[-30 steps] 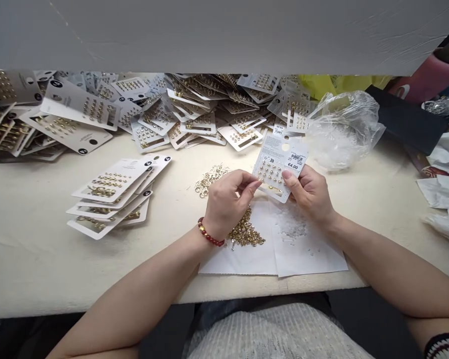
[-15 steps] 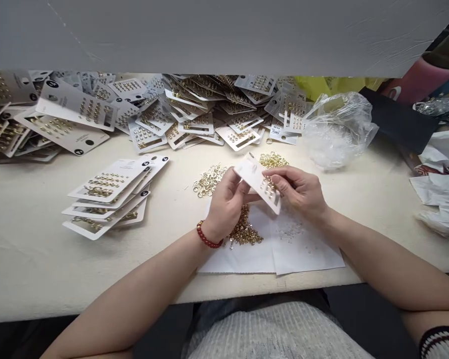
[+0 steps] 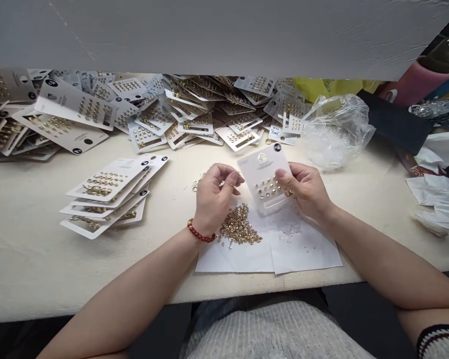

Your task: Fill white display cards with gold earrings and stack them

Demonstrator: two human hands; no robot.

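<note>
My right hand (image 3: 310, 192) grips an earring card (image 3: 260, 172) by its right edge, thumb across the front. The card is pale, with rows of small gold studs, a long slot near the bottom and a dark round mark at its top corner. Left of the card, my left hand (image 3: 215, 197) is curled, thumb close to the fingers; whatever it may pinch is hidden. Below lies a heap of small gold pieces (image 3: 241, 227) on white paper (image 3: 235, 262). Tiny clear bits (image 3: 290, 229) are scattered to its right. Gold rings (image 3: 196, 184) show partly behind my left hand.
A stack of filled earring cards (image 3: 108, 174) lies to the left. Many more cards (image 3: 194, 122) are heaped along the back beneath a grey panel (image 3: 224, 40). A clear plastic bag (image 3: 336, 134) stands at back right, with crumpled white tissue (image 3: 434, 199) farther right.
My left hand has let go of the card and moved slightly left. The card is now in my right hand alone, turned more upright with its front facing me.
</note>
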